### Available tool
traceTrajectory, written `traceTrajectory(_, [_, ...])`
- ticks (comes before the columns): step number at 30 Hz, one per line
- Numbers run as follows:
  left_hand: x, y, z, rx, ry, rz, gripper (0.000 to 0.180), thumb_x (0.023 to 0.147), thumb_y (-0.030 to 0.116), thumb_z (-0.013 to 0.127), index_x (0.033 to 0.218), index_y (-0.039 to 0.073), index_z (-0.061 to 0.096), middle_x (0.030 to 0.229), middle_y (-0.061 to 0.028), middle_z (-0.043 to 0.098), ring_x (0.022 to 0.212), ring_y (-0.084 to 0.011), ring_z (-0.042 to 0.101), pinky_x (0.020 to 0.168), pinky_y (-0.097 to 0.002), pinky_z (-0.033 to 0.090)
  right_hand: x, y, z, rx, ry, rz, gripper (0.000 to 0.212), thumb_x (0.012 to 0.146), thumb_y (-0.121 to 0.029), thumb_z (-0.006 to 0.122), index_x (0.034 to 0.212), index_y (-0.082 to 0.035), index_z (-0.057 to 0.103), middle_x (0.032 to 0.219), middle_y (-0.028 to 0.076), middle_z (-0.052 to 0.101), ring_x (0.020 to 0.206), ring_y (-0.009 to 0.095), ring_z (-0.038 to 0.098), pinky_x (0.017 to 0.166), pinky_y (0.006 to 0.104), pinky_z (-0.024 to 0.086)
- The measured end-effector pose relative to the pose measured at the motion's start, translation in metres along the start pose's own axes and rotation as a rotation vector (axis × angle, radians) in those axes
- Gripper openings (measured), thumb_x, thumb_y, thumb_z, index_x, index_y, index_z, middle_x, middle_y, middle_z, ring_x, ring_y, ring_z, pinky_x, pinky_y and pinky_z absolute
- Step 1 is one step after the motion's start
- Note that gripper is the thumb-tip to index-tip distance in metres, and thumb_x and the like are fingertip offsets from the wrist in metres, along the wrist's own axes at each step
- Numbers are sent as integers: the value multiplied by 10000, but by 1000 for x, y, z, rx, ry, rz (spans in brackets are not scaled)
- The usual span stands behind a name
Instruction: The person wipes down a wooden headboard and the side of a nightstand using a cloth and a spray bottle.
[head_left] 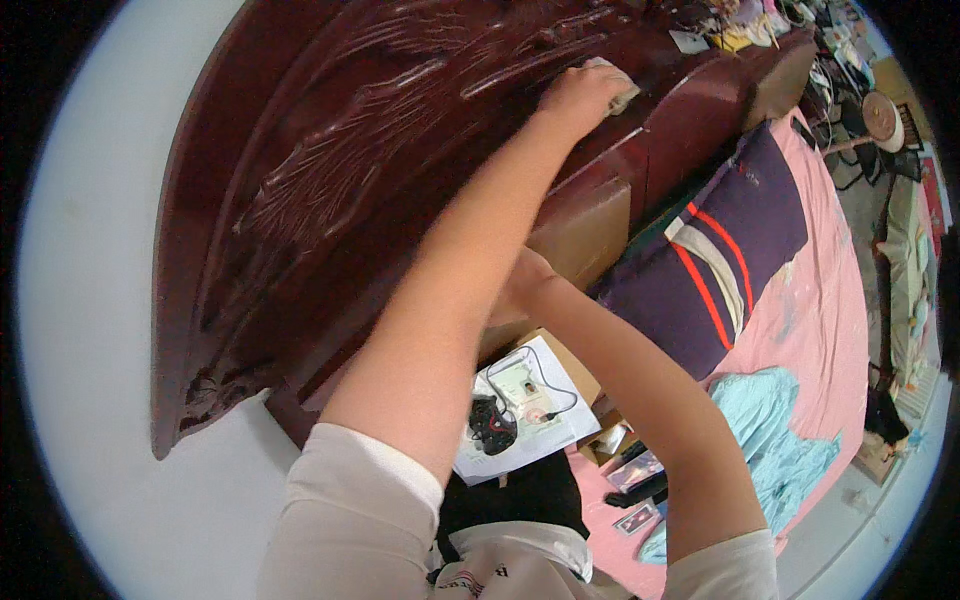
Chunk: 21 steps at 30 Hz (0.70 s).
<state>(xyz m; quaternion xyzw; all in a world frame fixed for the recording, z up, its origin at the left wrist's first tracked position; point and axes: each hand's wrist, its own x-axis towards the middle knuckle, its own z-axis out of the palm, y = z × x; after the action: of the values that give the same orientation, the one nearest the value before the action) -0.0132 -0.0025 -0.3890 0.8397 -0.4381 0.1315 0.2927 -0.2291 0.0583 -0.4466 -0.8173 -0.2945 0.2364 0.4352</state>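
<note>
The person is wearing a loose off-white shirt (530,540), with dark lettering (503,571) and small reddish marks (462,583) showing at the bottom centre. Its short left sleeve (360,495) is filling the lower left, its right sleeve (725,567) the lower right. Black bottoms (520,495) are showing between. The left hand (585,95), upper centre, is going bare.

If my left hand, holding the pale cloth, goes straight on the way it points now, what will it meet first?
Probably more of the dark red headboard, along which the left hand would pass; loose clutter lies farther up to the right. Depth is unclear.
</note>
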Motion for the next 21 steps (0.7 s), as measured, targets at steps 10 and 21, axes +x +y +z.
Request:
traceTrajectory(10, [19, 6, 29, 70, -60, -298, 247, 906, 125, 568, 1089, 161, 730, 1188, -127, 682, 1099, -329, 680, 921, -439, 576, -15, 27, 0, -677, 23, -79, 589, 909, -495, 554, 1378, -140, 590, 1446, 117, 545, 1337, 292, 513, 1120, 418, 401])
traceTrajectory(21, [-132, -18, -60, 20, 167, -289, 280, 933, 157, 569, 1160, 243, 709, 1284, -58, 633, 1033, -340, 693, 853, -445, 598, 11, -56, -30, -725, -378, 177, 691, 817, -637, 609, 1138, -35, 721, 1183, 218, 694, 1095, 341, 678, 984, 436, 519])
